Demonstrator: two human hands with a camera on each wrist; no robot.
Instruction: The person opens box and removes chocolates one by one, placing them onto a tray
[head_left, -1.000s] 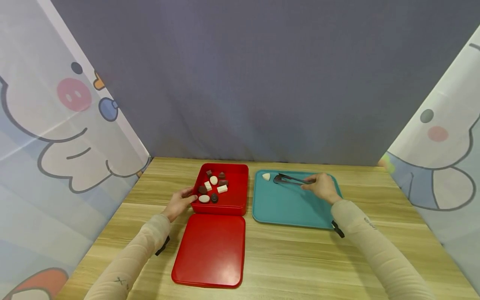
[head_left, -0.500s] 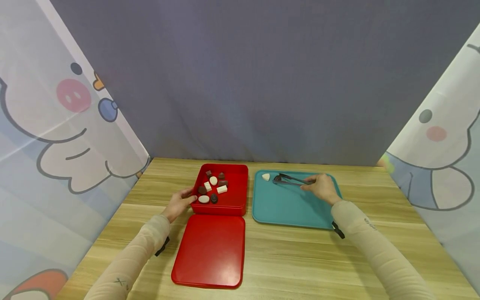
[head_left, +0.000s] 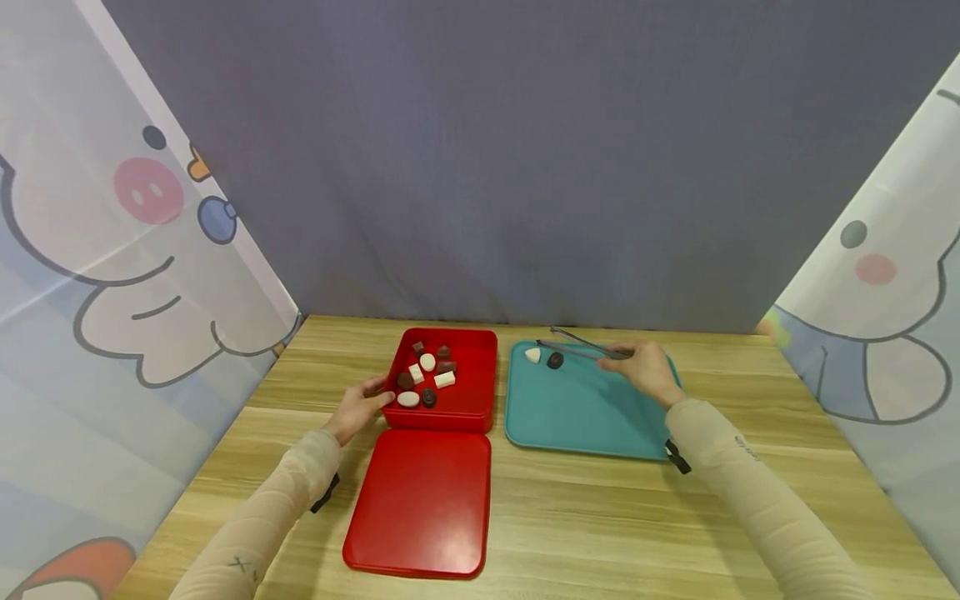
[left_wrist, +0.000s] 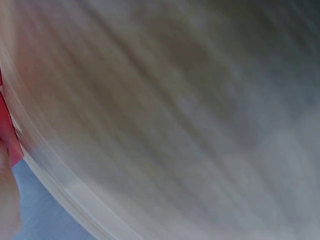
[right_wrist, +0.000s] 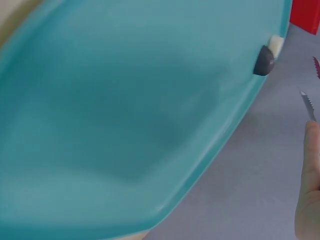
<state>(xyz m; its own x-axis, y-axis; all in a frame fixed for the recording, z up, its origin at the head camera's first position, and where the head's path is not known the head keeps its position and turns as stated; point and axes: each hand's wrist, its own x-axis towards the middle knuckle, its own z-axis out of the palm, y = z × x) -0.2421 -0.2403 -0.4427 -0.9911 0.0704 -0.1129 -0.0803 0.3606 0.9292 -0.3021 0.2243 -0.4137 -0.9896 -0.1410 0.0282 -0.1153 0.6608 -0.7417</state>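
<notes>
In the head view my right hand [head_left: 643, 371] holds black tongs [head_left: 577, 346] over the back of the teal tray [head_left: 592, 425]. The tongs' arms are spread, with nothing between their serrated tips. Below them on the tray lie a dark round chocolate [head_left: 555, 360] and a white rounded-triangle chocolate [head_left: 532, 355], side by side near the back left corner. My left hand [head_left: 360, 410] grips the left wall of a red box [head_left: 472, 400], thumb at its rim. Several dark and white chocolates [head_left: 427, 362] of different shapes lie inside, mostly toward the box's left.
A flat red lid [head_left: 420, 504] lies on the wooden table [head_left: 570, 525] directly in front of the box. A grey curtain [head_left: 480, 167] hangs behind the table's back edge. Printed cartoon cloths [head_left: 892, 275] flank both sides.
The tongs have lifted off the dark round chocolate and spread apart, leaving it on the tray beside the white one. The left hand and the box stay put.
</notes>
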